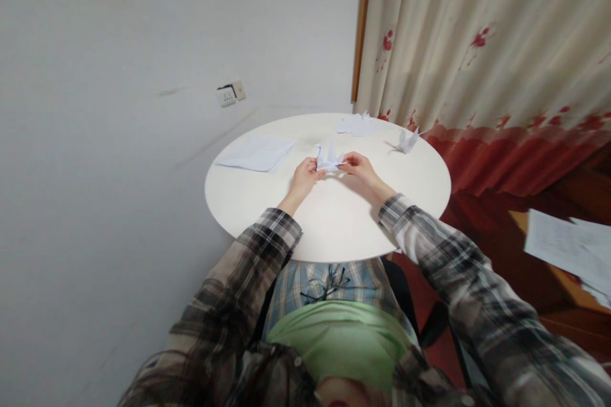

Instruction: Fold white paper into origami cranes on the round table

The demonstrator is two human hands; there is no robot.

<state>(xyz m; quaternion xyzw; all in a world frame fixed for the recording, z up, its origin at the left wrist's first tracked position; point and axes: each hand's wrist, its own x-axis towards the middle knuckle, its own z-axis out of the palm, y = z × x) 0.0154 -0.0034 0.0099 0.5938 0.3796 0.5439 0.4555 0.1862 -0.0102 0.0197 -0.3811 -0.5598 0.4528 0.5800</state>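
Between my two hands, over the middle of the round white table (344,222), is a folded white paper crane (328,159) with pointed parts standing up. My left hand (305,178) grips its left side, thumb and fingers closed on the paper. On the right side, my right hand (359,166) pinches the paper's edge between thumb and fingertips. Parts of the lower folds are covered by my fingers. Another folded paper crane (407,140) stands apart near the table's right edge.
A stack of white paper sheets (258,152) lies at the table's left. Further paper pieces (356,124) rest at the far edge. A wall with a socket (226,96) is on the left, a flowered curtain (477,51) behind on the right. Papers (563,241) lie on a wooden surface at right.
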